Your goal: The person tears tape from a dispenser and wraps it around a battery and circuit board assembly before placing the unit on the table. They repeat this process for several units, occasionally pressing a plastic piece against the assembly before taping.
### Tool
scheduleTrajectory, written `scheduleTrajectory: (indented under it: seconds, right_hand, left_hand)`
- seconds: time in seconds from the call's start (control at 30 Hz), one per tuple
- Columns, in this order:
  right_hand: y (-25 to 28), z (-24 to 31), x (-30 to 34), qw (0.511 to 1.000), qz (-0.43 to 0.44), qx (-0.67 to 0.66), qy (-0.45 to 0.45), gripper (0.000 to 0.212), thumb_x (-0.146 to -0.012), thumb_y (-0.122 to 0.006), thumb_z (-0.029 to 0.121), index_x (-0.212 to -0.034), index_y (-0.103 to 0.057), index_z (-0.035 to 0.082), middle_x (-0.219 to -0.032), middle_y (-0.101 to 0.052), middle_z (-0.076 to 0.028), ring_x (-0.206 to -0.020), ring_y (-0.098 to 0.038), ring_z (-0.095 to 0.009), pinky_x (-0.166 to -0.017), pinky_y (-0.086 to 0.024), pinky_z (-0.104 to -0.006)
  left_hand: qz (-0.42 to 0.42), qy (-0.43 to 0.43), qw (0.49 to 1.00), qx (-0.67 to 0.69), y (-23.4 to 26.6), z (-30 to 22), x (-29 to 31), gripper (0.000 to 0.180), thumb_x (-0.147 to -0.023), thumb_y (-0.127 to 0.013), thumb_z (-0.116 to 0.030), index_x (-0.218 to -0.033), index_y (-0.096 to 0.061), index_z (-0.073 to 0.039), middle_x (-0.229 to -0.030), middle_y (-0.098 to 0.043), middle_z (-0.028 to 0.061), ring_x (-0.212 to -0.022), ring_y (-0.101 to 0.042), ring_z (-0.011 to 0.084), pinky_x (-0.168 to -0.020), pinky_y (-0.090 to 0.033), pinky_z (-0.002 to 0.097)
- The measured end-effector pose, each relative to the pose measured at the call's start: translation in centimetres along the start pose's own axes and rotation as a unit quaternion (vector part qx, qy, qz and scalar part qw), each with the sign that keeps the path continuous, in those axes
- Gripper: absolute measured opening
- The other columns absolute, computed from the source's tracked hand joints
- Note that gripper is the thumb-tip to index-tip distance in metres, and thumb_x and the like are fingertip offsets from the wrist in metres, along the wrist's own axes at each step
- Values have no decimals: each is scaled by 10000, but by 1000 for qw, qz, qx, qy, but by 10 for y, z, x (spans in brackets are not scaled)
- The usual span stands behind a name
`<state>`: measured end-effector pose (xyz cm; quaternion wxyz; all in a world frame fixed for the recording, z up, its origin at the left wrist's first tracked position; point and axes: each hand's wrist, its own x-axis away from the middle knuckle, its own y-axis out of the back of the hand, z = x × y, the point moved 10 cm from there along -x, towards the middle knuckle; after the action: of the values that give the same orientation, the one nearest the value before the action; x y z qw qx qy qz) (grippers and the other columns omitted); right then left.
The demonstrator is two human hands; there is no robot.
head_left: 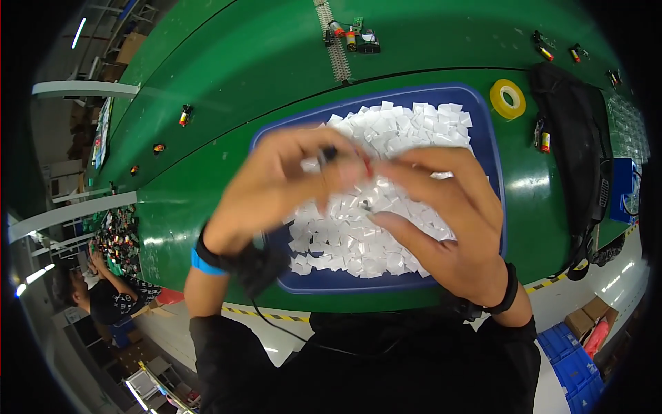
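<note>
Over a blue tray [493, 200] full of small white square pieces [358, 241], both my hands are raised close together. The fingers of my left hand [276, 179] are closed on a small black and red part [367, 165], blurred by motion and mostly hidden by the fingers. Opposite it, my right hand [452, 221] has its thumb apart from its bent fingers, and its fingertips reach up to the red end of that part. A tiny dark bit [367, 205] shows near the right thumb tip; I cannot tell what it is.
Right of the tray lie a yellow tape roll [507, 99], a small battery assembly [543, 136] and a black bag [569, 152]. More wired assemblies [352, 38] sit at the far side. Another person [103, 290] works at the left beside a heap of parts [117, 241].
</note>
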<state>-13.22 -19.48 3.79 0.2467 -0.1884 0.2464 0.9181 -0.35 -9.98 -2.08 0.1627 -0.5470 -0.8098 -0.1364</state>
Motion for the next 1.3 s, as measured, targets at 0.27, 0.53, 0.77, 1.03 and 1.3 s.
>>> scheduleTrajectory:
  seconds: [0.27,0.53,0.77,1.03,1.3]
  right_hand:
    - [3,-1,3,998,17,-57,1,280,-714,-828,10,-768,-554,41,-917,-613,-109,-713,-590,-155,-580,-472,-243]
    - [-2,-11,7,999,32,-20,-9,404,-708,-814,-24,-682,-427,91,-817,-610,-105,-652,-576,-173,-536,-436,-249]
    - [-5,-16,6,997,-16,-62,-48,308,-732,-802,-19,-840,-524,56,-821,-636,-89,-681,-612,-192,-547,-467,-248]
    - [14,-16,1,997,-51,0,-56,413,-746,-796,-6,-1111,-605,12,-982,-636,-115,-811,-616,-208,-602,-515,-273]
    - [3,6,-3,997,33,62,40,482,-683,-825,7,-1137,-664,21,-1100,-600,-125,-937,-588,-216,-632,-516,-282]
  left_hand:
    - [-152,60,943,-291,174,42,-102,376,-937,-645,-390,-1110,-662,-57,-1004,-679,31,-908,-597,135,-724,-478,305]
    - [-242,-338,685,-598,86,-52,-122,353,-859,-708,-350,-1079,-663,-78,-1006,-640,128,-1026,-561,313,-820,-502,420]
    - [-197,-256,706,-631,56,-34,-172,269,-867,-717,-349,-921,-694,-86,-904,-653,78,-880,-572,250,-721,-486,382]
    - [56,-104,960,-253,23,-39,-96,226,-948,-648,-254,-958,-637,-29,-869,-571,-33,-840,-480,59,-718,-410,232]
    - [81,-81,987,-112,-25,-39,20,91,-920,-662,-138,-950,-629,-60,-999,-534,12,-907,-464,114,-757,-390,266]
